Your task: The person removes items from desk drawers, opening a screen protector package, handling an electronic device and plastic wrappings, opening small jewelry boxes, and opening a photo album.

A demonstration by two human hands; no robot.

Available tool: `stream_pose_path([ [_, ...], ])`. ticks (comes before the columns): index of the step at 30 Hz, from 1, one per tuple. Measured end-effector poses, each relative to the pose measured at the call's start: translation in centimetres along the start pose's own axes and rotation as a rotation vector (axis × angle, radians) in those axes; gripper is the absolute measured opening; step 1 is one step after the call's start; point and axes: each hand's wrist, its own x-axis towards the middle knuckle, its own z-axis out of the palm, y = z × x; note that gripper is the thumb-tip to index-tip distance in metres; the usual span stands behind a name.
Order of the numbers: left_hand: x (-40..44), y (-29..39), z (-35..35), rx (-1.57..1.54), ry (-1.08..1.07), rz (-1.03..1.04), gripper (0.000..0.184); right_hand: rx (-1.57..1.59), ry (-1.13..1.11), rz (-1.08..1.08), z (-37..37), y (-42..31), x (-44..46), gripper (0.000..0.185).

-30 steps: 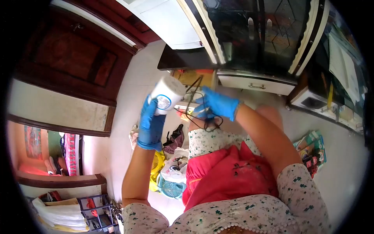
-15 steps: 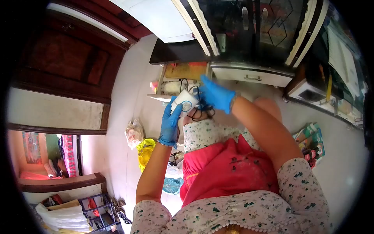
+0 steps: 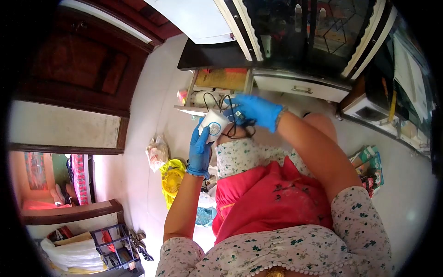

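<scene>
Before the open drawer, the left hand grips a white cylinder; just beside it, the right hand holds a black cord, its exact grip hard to make out.

You can read no words, brands or numbers here, since the marks inside the round blue-ringed label on your white container and those on the green-and-white box are too small and blurred.
</scene>
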Motion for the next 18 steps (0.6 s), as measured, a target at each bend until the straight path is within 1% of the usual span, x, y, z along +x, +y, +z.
stream_pose_path([
  [1, 0.0, 0.0, -0.1, -0.002, 0.003, -0.001, 0.045, -0.037, 0.025, 0.039, 0.2, -0.2, -0.2, 0.048],
  [2, 0.0, 0.0, -0.2, -0.016, 0.003, -0.013, 0.045, -0.038, 0.025, 0.043, 0.0, 0.0, 0.1, 0.048],
  [4, 0.3, -0.1, -0.7, -0.032, 0.006, -0.024, 0.046, -0.077, -0.087, -0.079, -0.7, 0.7, 0.6, 0.046],
  [6, 0.9, -0.2, -1.4, -0.22, 0.043, -0.085, 0.046, -0.027, -0.108, -0.083, -1.0, 1.1, 0.9, 0.047],
  [7, 1.3, -0.1, -1.3, -0.273, 0.012, -0.077, 0.046, 0.024, -0.128, -0.088, -1.0, 1.1, 1.0, 0.048],
  [8, 1.5, 0.0, -1.3, -0.274, 0.014, -0.077, 0.046, 0.024, -0.128, -0.087, -1.0, 1.2, 1.0, 0.048],
  [11, 1.8, 0.7, -0.1, -0.425, -0.016, -0.096, 0.049, -0.047, -0.144, -0.122, -0.6, 1.3, 1.0, 0.044],
  [12, 1.9, 1.0, 0.6, -0.427, -0.014, -0.096, 0.049, 0.026, -0.164, -0.138, -0.4, 1.2, 1.1, 0.042],
  [13, 2.0, 1.4, 1.5, -0.447, -0.065, -0.083, 0.05, 0.1, -0.184, -0.154, -0.2, 1.1, 1.1, 0.04],
  [15, 2.3, 1.8, 2.8, -0.471, -0.163, -0.065, 0.052, 0.095, -0.175, -0.153, -0.1, 0.8, 0.9, 0.04],
  [18, 2.9, 1.3, 3.9, -0.468, -0.179, -0.102, 0.053, 0.094, -0.111, -0.17, -0.1, 0.4, 0.6, 0.038],
])
